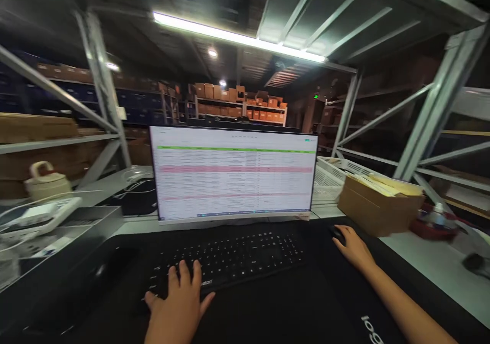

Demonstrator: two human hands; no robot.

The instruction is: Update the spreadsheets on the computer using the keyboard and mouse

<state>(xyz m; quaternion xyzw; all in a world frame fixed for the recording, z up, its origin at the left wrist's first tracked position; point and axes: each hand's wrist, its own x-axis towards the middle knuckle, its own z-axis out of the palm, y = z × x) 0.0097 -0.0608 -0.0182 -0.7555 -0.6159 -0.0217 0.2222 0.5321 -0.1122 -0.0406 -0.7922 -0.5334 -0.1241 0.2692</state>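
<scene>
A wide monitor [235,180] shows a spreadsheet with a green header row and pink rows. In front of it lies a black keyboard [245,260] on a large black desk mat [268,313]. My left hand [178,303] rests with spread fingers over the keyboard's left end, holding nothing. To the right of the keyboard, my right hand [354,247] is wrapped over a black mouse [338,234], which is partly hidden under the fingers.
A cardboard box [377,206] with papers stands right of the monitor, beside a white basket [329,178]. At the left are a grey tray [92,231], a cream jug [48,180] and cables. Metal shelf posts [440,104] frame both sides.
</scene>
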